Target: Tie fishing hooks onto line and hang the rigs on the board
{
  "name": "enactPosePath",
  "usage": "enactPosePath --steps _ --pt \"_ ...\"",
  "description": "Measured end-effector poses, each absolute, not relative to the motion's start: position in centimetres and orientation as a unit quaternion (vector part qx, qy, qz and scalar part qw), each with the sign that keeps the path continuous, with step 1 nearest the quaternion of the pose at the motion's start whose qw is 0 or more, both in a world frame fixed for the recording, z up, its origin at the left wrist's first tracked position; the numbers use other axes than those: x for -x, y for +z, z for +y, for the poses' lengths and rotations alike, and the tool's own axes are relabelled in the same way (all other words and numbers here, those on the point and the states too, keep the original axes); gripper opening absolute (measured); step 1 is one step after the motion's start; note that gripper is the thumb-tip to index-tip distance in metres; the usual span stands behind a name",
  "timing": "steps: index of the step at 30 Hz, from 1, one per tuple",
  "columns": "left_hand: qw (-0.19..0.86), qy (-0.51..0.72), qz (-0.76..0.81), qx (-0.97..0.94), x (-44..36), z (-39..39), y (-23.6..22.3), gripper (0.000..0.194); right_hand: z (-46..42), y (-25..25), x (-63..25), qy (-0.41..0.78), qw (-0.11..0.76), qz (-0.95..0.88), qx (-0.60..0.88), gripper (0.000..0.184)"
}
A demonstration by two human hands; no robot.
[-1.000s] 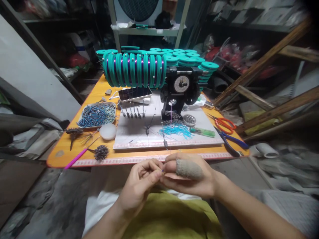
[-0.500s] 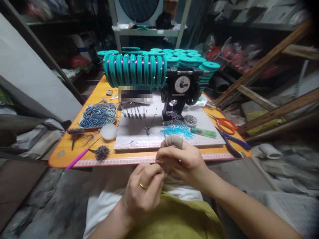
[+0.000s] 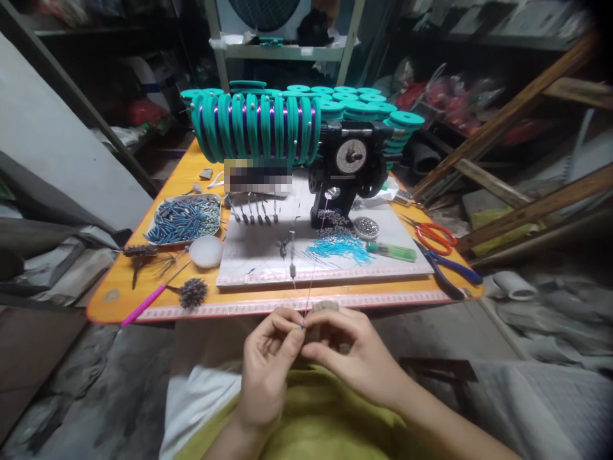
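My left hand [image 3: 268, 358] and my right hand [image 3: 349, 348] meet in front of the orange table [image 3: 119, 300], just below its near edge. Both pinch a tiny blue piece [image 3: 302, 326] on a thin purple wire [image 3: 316, 249] that runs up to the black winding machine [image 3: 349, 169]. A grey cloth sleeve [image 3: 322, 306] covers one right finger. A small dark weight [image 3: 292, 271] hangs on a thread above my hands.
Teal spools [image 3: 258, 128] stand at the table's back. A tray of blue pieces [image 3: 184, 218], a white round lid [image 3: 205, 251], a white board [image 3: 258, 252] with loose blue wires [image 3: 342, 246], a green lighter [image 3: 393, 253], orange scissors [image 3: 433, 235] and blue pliers [image 3: 447, 271] lie around.
My right hand has come down from the table edge and turned back to meet my left. Both now pinch the blue piece on the taut wire again.
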State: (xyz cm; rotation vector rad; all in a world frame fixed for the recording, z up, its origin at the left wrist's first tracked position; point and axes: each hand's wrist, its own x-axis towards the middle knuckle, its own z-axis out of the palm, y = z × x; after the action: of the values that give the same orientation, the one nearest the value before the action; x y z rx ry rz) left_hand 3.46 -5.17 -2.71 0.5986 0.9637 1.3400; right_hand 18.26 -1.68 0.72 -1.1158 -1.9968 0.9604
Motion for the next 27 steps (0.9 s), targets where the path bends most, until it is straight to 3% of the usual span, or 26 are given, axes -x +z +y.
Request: enactPosePath --steps 2,5,8,11,15,20,27 --pt "0.641 0.590 0.417 -0.259 -3.6 -5.2 -2.8 0.025 -2.1 -0.1 -18.0 0.365 0.349 -0.746 0.433 0.025" --pt "0.614 0.581 0.432 -0.316 -3.4 -5.0 -2.5 0.023 -2.2 -0.9 -18.4 0.229 0.409 -0.799 0.376 0.013" --pt "0.508 0.575 0.475 -0.431 -3.0 -4.7 -2.0 0.019 -1.9 -1.0 -19.7 0.047 0.428 -0.853 0.294 0.024" --pt "0.370 0.567 0.487 -0.552 -2.5 -4.6 -1.6 0.014 -1.3 -0.3 -20.7 -0.050 0.408 -0.876 0.254 0.030" --pt "0.211 0.531 0.470 -0.673 -2.0 -4.7 -1.0 0.011 -0.5 1.3 -20.5 -0.021 0.404 -0.877 0.258 0.023" --pt "0.061 0.495 0.438 -0.748 -1.6 -4.5 0.1 0.012 0.7 2.4 -19.2 0.157 0.317 -0.898 0.262 0.024" --pt "-0.096 0.448 0.338 -0.822 -0.6 -3.4 -0.5 0.016 1.5 3.1 -18.4 0.116 0.358 -0.885 0.275 0.018"
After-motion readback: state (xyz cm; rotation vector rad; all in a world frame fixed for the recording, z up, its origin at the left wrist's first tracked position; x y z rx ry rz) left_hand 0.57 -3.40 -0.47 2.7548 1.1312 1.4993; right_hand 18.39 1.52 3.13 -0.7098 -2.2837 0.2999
